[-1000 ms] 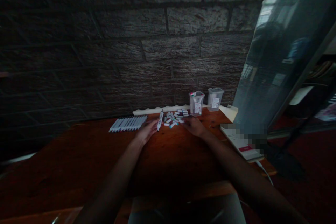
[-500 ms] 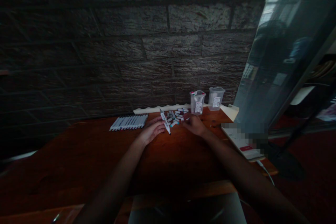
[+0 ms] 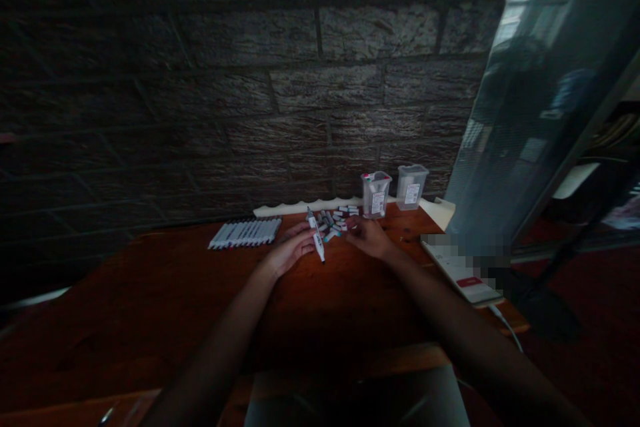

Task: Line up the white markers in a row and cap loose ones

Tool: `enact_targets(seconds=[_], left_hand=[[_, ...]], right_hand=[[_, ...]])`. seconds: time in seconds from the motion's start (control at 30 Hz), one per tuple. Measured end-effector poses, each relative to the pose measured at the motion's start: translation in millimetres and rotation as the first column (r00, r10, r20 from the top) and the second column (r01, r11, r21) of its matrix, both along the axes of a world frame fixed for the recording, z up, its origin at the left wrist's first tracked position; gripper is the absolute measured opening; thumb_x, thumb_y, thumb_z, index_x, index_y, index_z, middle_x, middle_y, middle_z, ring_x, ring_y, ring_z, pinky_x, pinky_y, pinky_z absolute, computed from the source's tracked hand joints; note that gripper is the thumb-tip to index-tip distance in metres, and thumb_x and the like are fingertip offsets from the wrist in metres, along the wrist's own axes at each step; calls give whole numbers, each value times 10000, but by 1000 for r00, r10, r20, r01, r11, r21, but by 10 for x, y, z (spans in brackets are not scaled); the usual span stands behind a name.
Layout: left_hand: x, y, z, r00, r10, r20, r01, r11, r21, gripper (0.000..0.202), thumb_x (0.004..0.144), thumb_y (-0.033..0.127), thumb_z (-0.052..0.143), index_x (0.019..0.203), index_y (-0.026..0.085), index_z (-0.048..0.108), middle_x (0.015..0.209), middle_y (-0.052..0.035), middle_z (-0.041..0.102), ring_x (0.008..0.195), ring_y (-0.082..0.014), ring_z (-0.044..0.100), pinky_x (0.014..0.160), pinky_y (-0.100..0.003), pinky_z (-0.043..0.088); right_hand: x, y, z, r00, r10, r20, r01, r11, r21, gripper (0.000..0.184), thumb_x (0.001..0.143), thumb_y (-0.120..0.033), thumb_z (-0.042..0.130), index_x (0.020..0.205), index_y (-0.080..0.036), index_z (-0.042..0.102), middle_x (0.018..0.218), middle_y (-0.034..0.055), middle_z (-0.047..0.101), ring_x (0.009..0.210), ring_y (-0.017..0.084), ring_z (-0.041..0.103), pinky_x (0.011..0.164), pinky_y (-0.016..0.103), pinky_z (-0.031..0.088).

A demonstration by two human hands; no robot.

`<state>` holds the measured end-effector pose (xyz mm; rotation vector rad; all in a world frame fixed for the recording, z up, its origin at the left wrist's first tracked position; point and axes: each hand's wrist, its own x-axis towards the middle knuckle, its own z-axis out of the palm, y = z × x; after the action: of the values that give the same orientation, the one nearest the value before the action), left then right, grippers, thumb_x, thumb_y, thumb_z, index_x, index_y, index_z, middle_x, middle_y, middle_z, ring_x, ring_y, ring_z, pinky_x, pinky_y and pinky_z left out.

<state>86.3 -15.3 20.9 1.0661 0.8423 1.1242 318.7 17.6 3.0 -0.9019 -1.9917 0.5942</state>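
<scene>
My left hand [image 3: 289, 251] grips a white marker [image 3: 315, 235] that tilts up over the wooden table [image 3: 175, 307]. My right hand [image 3: 367, 238] rests with curled fingers at the edge of a pile of small white marker caps [image 3: 334, 221], its fingertips pinched on something I cannot make out. A row of white markers [image 3: 245, 233] lies flat to the left of my left hand.
Two clear plastic cups [image 3: 375, 194] [image 3: 412, 187] stand at the back near a dark brick wall. A white wavy strip [image 3: 300, 208] lies along the wall. A white booklet [image 3: 463, 272] and a cable [image 3: 505, 327] sit at the table's right edge, under a leaning glass panel [image 3: 530, 120].
My left hand turned the marker from leaning right to leaning left, lower tip toward me. My right hand drew back slightly from the cap pile.
</scene>
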Motion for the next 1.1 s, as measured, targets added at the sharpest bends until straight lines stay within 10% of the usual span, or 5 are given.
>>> enact_targets(seconds=[1.1], left_hand=[[-18,26,-53,999,19,-42,-17,999,50,326,642,281,829,908,158,687,861,-17,699,777,-117,645,719,-225,507]], right_hand=[[-12,-22,71,996,-46,-82,55,992,111,167,840,-274,602,944,-171,681,917,71,696,798,175,626,728,298,483]])
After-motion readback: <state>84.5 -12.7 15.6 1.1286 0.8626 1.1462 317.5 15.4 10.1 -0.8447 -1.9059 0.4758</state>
